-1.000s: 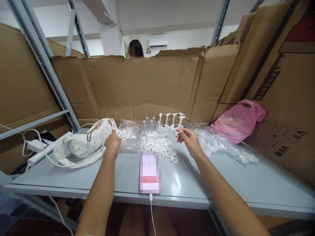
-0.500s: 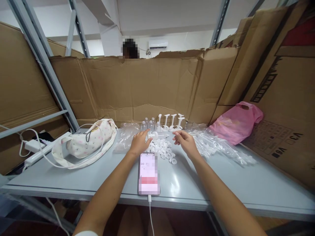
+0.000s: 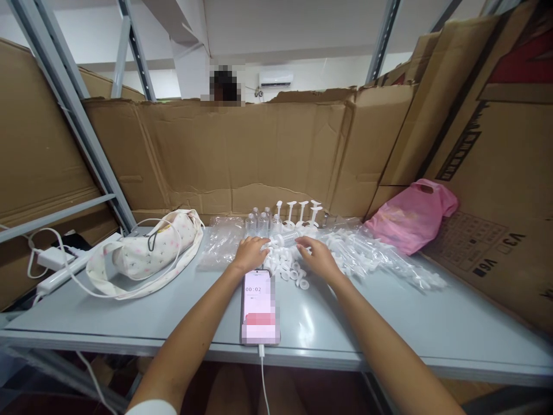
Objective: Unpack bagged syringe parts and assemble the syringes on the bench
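My worry is the clear bottle (image 3: 288, 239) lying on loose white caps (image 3: 285, 266) between my hands; a sideways nudge could roll it or scatter them over the tabletop (image 3: 181, 328). My left hand (image 3: 249, 253) rests palm down, its grip hard to tell; my right hand (image 3: 318, 257) angles inward, grip parted beside the bottle's right end.

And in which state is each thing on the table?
Phone: screen lit, cable plugged in
Back bottles: upright
Front bottle: tipped sideways
White stemmed parts: upright
White rings: heaped loose
Right clear packaging: filled
Left clear plastic: crumpled
Pink bag: slumped
Patterned bag: lying, bulging
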A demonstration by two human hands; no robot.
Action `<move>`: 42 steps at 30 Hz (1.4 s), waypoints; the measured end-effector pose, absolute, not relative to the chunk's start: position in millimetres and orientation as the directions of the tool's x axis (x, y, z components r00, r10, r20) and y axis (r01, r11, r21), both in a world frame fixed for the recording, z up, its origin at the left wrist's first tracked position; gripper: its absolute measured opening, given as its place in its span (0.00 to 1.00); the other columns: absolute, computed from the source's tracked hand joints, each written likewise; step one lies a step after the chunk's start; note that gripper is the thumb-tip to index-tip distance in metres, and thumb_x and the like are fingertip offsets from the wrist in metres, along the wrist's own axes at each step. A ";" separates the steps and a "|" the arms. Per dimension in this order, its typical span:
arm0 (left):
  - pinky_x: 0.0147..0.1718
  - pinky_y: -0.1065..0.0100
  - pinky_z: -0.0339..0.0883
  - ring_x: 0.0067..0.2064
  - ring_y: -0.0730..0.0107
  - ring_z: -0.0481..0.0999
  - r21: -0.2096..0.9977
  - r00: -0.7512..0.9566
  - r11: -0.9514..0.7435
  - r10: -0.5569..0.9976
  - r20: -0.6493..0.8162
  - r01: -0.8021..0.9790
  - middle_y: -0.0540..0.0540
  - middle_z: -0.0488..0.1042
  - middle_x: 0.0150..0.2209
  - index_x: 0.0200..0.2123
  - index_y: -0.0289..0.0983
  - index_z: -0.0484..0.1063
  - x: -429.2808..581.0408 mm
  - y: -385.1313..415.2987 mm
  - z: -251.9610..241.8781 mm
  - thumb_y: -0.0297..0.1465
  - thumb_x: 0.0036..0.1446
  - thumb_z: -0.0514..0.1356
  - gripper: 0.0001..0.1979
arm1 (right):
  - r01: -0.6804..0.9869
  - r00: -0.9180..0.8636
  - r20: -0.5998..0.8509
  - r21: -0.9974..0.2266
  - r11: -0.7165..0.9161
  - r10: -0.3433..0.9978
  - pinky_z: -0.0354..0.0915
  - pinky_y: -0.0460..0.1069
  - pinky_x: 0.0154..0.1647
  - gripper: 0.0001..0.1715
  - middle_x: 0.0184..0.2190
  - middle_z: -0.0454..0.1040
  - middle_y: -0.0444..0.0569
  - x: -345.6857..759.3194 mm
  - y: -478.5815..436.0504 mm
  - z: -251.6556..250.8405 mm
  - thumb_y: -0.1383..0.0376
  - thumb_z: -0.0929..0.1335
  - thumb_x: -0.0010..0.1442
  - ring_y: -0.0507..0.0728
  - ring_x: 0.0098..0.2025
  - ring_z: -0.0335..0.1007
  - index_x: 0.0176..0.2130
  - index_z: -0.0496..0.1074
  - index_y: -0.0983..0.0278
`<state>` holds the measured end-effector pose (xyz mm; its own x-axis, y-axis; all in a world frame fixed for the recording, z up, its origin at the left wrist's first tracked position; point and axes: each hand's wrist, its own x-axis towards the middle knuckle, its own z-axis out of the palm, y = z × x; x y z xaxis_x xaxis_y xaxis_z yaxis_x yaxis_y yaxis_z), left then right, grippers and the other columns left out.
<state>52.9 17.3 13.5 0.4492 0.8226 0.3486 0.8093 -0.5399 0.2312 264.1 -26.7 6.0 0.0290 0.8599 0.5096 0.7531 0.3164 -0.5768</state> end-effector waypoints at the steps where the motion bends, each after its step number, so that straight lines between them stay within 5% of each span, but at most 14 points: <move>1: 0.52 0.57 0.56 0.53 0.59 0.66 0.225 0.449 -0.541 0.821 0.353 0.810 0.47 0.71 0.50 0.50 0.44 0.68 55.0 18.4 14.9 0.34 0.58 0.51 0.17 | 0.793 0.011 0.504 -0.530 0.300 0.863 0.61 0.55 0.48 0.16 0.43 0.74 0.52 264.9 -25.9 3.8 0.64 0.61 0.56 0.60 0.46 0.68 0.43 0.72 0.64; 5: 0.51 0.56 0.55 0.53 0.56 0.66 0.210 0.436 -0.520 0.832 0.342 0.828 0.43 0.72 0.49 0.50 0.41 0.68 69.7 27.7 23.4 0.34 0.57 0.51 0.18 | 0.871 0.007 0.462 -0.440 0.221 0.887 0.56 0.55 0.54 0.21 0.49 0.71 0.55 269.9 -22.2 -3.8 0.67 0.61 0.56 0.63 0.54 0.62 0.49 0.69 0.66; 11: 0.50 0.55 0.55 0.52 0.53 0.68 0.213 0.406 -0.437 0.897 0.176 0.874 0.38 0.73 0.48 0.58 0.38 0.57 97.4 43.9 26.3 0.30 0.54 0.52 0.27 | 0.868 0.068 0.331 -0.484 0.108 0.941 0.54 0.57 0.56 0.24 0.52 0.68 0.60 277.1 -15.7 -12.3 0.67 0.61 0.57 0.65 0.57 0.60 0.53 0.66 0.69; 22: 0.49 0.60 0.57 0.49 0.59 0.71 0.246 0.395 -0.465 0.874 0.284 0.851 0.42 0.75 0.44 0.46 0.39 0.69 99.2 38.2 24.2 0.25 0.55 0.49 0.17 | 0.799 -0.017 0.268 -0.576 0.174 0.963 0.61 0.52 0.49 0.19 0.47 0.73 0.54 257.7 -21.7 -5.7 0.64 0.60 0.59 0.59 0.49 0.69 0.49 0.68 0.65; 28: 0.50 0.60 0.59 0.49 0.59 0.71 0.306 0.327 -0.487 0.831 0.449 0.818 0.45 0.75 0.45 0.44 0.40 0.71 72.9 19.9 36.4 0.26 0.57 0.49 0.16 | 0.760 -0.071 0.417 -0.566 0.320 0.906 0.58 0.54 0.53 0.19 0.48 0.72 0.53 254.5 -21.5 -8.0 0.63 0.59 0.60 0.59 0.52 0.65 0.48 0.68 0.64; 36: 0.46 0.65 0.63 0.43 0.66 0.72 0.437 0.365 -0.619 0.763 0.534 0.653 0.49 0.76 0.41 0.39 0.41 0.72 39.7 -13.3 42.8 0.28 0.56 0.50 0.13 | 0.863 -0.121 0.710 -0.270 0.427 0.693 0.56 0.60 0.55 0.36 0.60 0.54 0.56 255.7 -30.4 3.2 0.60 0.65 0.56 0.64 0.59 0.52 0.61 0.53 0.59; 39: 0.46 0.66 0.63 0.42 0.68 0.72 0.488 0.398 -0.676 0.728 0.559 0.552 0.50 0.75 0.41 0.43 0.42 0.71 39.1 -27.5 44.3 0.30 0.56 0.52 0.12 | 0.866 -0.224 0.710 -0.170 0.471 0.668 0.55 0.60 0.55 0.30 0.57 0.60 0.54 250.0 -35.2 6.5 0.62 0.64 0.57 0.64 0.58 0.54 0.59 0.58 0.57; 42: 0.47 0.66 0.63 0.45 0.68 0.72 0.565 0.358 -0.695 0.716 0.599 0.445 0.48 0.73 0.44 0.55 0.43 0.60 41.9 -37.7 47.2 0.33 0.56 0.54 0.21 | 0.842 -0.191 0.754 -0.203 0.500 0.628 0.56 0.59 0.54 0.25 0.50 0.67 0.54 244.4 -38.6 8.2 0.62 0.64 0.57 0.64 0.54 0.58 0.55 0.63 0.59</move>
